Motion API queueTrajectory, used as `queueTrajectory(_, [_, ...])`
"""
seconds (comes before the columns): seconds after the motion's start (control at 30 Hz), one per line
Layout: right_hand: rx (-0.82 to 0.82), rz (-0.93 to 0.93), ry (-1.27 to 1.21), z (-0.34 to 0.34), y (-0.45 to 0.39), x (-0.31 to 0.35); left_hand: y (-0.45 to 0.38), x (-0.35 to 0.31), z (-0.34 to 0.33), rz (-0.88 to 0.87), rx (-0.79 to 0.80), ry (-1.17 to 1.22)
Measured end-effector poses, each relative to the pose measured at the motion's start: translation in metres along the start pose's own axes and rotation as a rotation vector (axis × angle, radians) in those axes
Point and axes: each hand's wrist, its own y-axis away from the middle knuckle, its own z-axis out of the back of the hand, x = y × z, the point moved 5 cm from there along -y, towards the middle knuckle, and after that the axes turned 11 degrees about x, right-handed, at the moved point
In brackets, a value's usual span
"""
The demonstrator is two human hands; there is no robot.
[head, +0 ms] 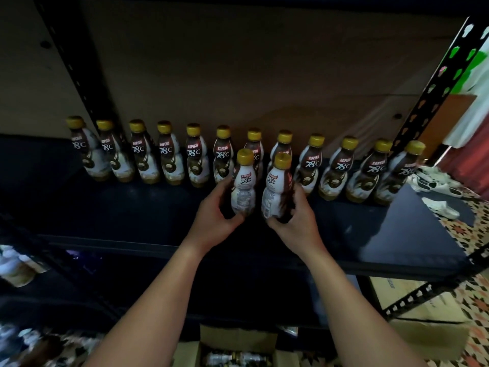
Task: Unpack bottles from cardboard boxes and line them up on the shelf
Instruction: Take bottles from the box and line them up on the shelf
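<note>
Head view: your left hand (214, 218) and right hand (293, 221) each grip a bottle upright on the shelf (132, 207), just short of the back row (193, 154). Next, probably release and return to the box (238, 350).

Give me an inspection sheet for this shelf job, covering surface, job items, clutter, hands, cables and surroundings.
Surface: dark shelf, bare in front of the row.
Job's things: back row of twelve gold-capped bottles, upright along the rear; left bottle and right bottle held upright in front of it; open box below with more bottles.
Clutter: nothing seen on the shelf.
Grippers: left hand holds the left bottle; right hand holds the right bottle.
Cables: nothing seen.
Surroundings: black slotted uprights; patterned floor at right; more bottles on a lower level at left.
</note>
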Motion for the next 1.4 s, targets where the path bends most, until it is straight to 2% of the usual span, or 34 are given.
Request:
queueTrajectory(0.37, [-0.060, -0.068, 0.068, 0.000, -0.001, -0.007, 0.000, -0.003, -0.001, 0.006, -0.051, -0.047])
queueTrajectory(0.73, [-0.090, -0.021, 0.106, 0.000, -0.001, 0.000, -0.002, -0.003, -0.005, 0.004, -0.075, -0.054])
queueTrajectory(1.03, [-0.003, -0.032, 0.038, -0.001, 0.001, 0.002, 0.001, -0.004, -0.004, -0.010, -0.059, -0.053])
queueTrajectory(1.4, [0.004, -0.011, -0.011, 0.001, 0.002, 0.004, 0.002, -0.002, -0.003, -0.015, -0.092, -0.123])
